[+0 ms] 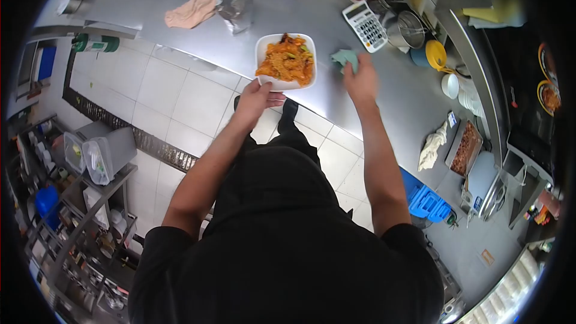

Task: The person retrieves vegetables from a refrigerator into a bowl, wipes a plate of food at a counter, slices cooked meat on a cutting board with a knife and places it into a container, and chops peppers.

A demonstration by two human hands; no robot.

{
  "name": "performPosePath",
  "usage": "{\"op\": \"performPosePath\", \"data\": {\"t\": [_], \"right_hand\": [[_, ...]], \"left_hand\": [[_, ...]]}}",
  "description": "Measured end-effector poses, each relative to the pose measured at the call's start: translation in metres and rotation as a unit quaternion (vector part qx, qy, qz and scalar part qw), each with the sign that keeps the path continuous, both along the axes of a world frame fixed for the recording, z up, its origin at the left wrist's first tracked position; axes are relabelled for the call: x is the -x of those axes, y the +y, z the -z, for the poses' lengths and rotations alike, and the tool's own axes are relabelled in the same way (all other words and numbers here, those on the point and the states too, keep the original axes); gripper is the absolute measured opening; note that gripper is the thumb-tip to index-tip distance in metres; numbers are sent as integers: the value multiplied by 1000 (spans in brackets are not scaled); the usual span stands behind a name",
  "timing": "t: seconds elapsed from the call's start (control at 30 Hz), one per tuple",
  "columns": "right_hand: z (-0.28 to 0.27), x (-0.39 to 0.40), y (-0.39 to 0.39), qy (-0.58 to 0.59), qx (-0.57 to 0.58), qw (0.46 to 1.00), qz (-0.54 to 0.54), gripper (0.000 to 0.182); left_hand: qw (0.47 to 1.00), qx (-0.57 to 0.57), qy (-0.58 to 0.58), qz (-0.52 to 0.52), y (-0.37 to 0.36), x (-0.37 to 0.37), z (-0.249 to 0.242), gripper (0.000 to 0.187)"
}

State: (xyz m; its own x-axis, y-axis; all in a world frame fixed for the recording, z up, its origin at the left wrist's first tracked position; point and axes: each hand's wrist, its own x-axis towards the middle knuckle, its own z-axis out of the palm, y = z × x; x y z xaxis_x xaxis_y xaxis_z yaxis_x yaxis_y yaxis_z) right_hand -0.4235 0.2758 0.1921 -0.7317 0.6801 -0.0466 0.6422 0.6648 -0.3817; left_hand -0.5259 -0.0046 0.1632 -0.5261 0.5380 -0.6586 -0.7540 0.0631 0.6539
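Observation:
A white square bowl [260, 44] of saucy orange-brown food [289, 63] with bits of green is at the near edge of the steel counter [324, 30]. My left hand [257, 97] grips its near left corner, thumb at the rim and fingers below. To the right, my right hand [362, 81] holds a crumpled green cloth [344, 58] over the counter, its fingers closed on it and a little blurred. Just beyond the cloth lies a white calculator [365, 26].
A pink cloth [195, 7] and a clear plastic bag [237, 3] lie at the back left. On the right are a metal strainer [410, 29], a yellow-lidded container [435, 55], a whitish cloth [433, 147] and a tray of brown food [465, 147]. Shelving [90, 204] stands at the lower left.

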Motion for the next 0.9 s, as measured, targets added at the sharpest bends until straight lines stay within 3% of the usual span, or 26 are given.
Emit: {"op": "performPosePath", "data": {"t": [0.07, 0.17, 0.27, 0.37, 0.5, 0.67, 0.83, 0.9], "right_hand": [[-10, -17, -15, 37, -8, 999, 34, 36], [-9, -48, -34, 109, -179, 976, -60, 37], [-9, -64, -57, 39, 54, 997, 44, 37], [-27, -59, -87, 118, 140, 981, 61, 38], [-33, -44, -120, 189, 38, 977, -94, 47], [-16, -27, -148, 155, 72, 976, -136, 46], [-12, -28, -153, 34, -9, 980, -196, 50], [-19, -25, -148, -4, -43, 975, -220, 51]], "left_hand": [[1000, -16, -8, -18, 1, 1, -1, 37], [998, -7, -46, -45, 8, -4, -8, 40], [996, -16, -86, 1, 10, -10, -11, 40], [994, -38, -101, 34, 14, -14, -7, 39], [993, -54, -102, 11, 21, -23, -3, 38], [992, -39, -114, -47, 26, -30, -2, 32], [993, -8, -94, -66, 25, -32, 9, 21], [994, -10, -75, -78, 30, -37, 10, 25]]}}
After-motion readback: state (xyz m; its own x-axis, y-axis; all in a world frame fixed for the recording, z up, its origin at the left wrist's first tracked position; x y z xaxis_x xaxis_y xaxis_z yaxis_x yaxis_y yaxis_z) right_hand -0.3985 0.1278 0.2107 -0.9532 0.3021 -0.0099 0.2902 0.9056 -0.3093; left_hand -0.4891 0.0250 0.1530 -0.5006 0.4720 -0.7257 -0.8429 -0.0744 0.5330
